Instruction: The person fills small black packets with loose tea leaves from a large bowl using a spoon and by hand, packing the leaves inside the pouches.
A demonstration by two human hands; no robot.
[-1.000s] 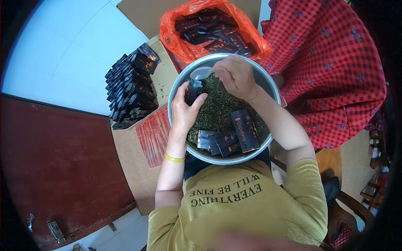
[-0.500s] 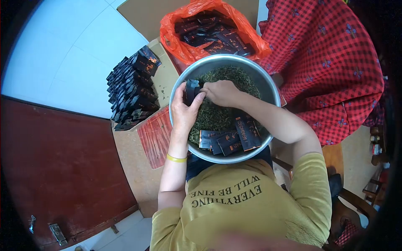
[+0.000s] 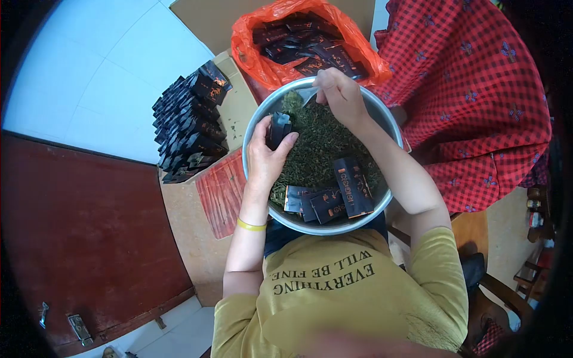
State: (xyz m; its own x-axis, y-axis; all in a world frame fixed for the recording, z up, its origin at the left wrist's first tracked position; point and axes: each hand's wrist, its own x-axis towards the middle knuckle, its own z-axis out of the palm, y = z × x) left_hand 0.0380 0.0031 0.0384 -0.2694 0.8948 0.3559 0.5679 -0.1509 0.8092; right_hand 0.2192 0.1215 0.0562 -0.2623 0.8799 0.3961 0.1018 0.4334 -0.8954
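A metal basin [image 3: 395, 128] of dried green leaves [image 3: 322, 137], like loose tea, sits in front of me. My left hand [image 3: 267, 149] is wrapped around a small black pouch [image 3: 279, 128], upright with its top open, over the basin's left side. My right hand [image 3: 340, 95] is closed over the far rim, pinching a thin, pale translucent piece [image 3: 307, 95] whose kind I cannot make out. A lighter green clump [image 3: 292, 102] shows beside that piece. Several black pouches with orange print [image 3: 353, 188] lie on the leaves at the near side.
An orange plastic bag [image 3: 242, 45] full of black pouches stands beyond the basin. Many black pouches [image 3: 191, 122] are stacked in rows on cardboard [image 3: 237, 98] at the left. Red checked cloth [image 3: 465, 101] hangs at the right, above a wooden chair [image 3: 507, 292]. A brown door [image 3: 89, 238] is at left.
My right hand has moved away from the pouch, up and right to the basin's far rim, with the translucent piece now showing. My left hand keeps the pouch in nearly the same place.
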